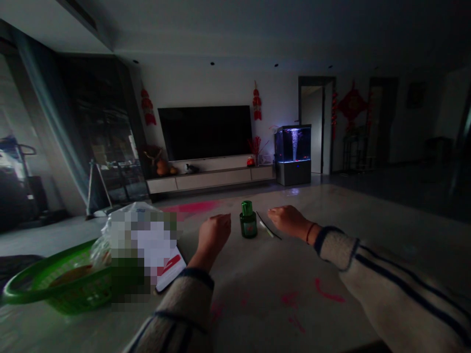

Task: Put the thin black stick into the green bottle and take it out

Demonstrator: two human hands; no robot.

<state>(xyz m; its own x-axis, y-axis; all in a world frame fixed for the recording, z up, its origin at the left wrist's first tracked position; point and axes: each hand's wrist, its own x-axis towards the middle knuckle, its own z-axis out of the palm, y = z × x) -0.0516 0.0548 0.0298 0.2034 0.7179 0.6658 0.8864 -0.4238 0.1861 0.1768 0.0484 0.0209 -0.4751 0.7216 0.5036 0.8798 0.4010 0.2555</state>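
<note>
A small green bottle (248, 220) with a green cap stands upright on the pale table (257, 294), between my two hands. My left hand (214, 234) rests just left of it, fingers curled into a loose fist, nothing visible in it. My right hand (290, 220) lies to the right of the bottle, fingers bent down toward the table, next to thin stick-like things (268, 226) lying flat. Whether those fingers hold anything is hidden. A red band sits on my right wrist.
A green plastic basket (44, 287) stands at the table's left, beside a plastic bag and a white-and-red card (170, 272). Red marks stain the tabletop. Beyond are a television (205, 132), a low cabinet and a lit aquarium (293, 145).
</note>
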